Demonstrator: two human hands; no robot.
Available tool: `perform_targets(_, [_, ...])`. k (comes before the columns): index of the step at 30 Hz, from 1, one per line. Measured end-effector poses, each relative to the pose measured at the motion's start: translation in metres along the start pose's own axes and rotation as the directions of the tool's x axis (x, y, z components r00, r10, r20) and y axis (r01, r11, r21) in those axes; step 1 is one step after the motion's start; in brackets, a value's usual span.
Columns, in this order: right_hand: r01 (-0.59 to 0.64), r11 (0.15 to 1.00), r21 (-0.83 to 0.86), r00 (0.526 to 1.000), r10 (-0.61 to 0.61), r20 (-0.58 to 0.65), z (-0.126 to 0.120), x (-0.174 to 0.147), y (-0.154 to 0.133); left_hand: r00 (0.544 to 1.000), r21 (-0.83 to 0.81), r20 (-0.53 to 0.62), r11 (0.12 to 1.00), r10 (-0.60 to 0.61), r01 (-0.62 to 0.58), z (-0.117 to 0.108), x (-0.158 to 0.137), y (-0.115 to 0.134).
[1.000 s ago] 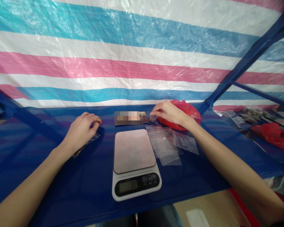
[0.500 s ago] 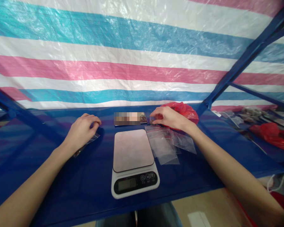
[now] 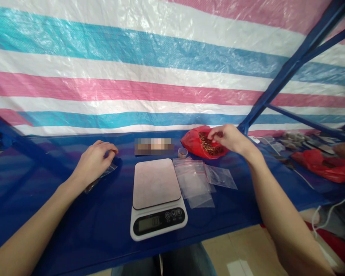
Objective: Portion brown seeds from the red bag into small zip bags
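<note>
My left hand [image 3: 99, 159] rests on the table at the left, fingers curved and thumb apart from them. Under its palm lies a small clear zip bag [image 3: 96, 182] with dark contents, mostly hidden. My right hand [image 3: 225, 138] is at the mouth of a red plastic bag [image 3: 191, 141] filled with brown dried bits [image 3: 209, 147]. Its fingers are bent together above the bits; what they hold, if anything, cannot be made out. Left of the red bag stands a small clear cup [image 3: 183, 153]. A white kitchen scale [image 3: 158, 191] sits in front of me with a bare plate.
Flat clear zip bags [image 3: 194, 180] overlap to the right of the scale. Behind it lies a blurred-out flat object [image 3: 154, 146]. Blue metal bars [image 3: 276, 88] rise at the right; another red bag [image 3: 327, 165] is beyond. A striped sheet [image 3: 132, 84] hangs behind the blue table [image 3: 103, 230].
My right hand has moved right, from beside the small cup to the red bag. The cup and the bag's brown contents now show. The left hand has stayed in place; the view has shifted slightly.
</note>
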State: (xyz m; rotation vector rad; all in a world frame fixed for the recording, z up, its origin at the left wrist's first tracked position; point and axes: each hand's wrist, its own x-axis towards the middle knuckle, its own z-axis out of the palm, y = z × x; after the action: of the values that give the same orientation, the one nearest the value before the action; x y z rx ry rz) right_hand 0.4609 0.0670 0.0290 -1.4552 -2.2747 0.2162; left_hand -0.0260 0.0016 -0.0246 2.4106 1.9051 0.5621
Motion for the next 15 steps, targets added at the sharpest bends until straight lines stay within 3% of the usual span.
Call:
perform_targets(3, [-0.013, 0.996, -0.089, 0.987, 0.027, 0.158, 0.01, -0.003, 0.018, 1.0, 0.003, 0.007, 1.0, 0.0, 0.0, 0.001, 0.001, -0.001])
perform_targets(5, [0.011, 0.988, -0.156, 0.984, 0.017, 0.18, 0.019, -0.005, 0.019, 1.0, 0.001, -0.002, 1.0, 0.003, -0.003, 0.002, 0.001, -0.003])
perform_targets(11, [0.01, 0.917, -0.399, 0.993, 0.038, 0.113, 0.031, -0.005, 0.011, 0.999, 0.001, -0.039, 1.0, 0.0, 0.0, 0.005, 0.003, -0.009])
perform_targets(15, [0.022, 0.897, -0.442, 0.996, 0.02, 0.091, 0.032, 0.001, 0.008, 0.999, -0.003, -0.045, 1.0, 0.003, -0.004, 0.007, 0.004, -0.012])
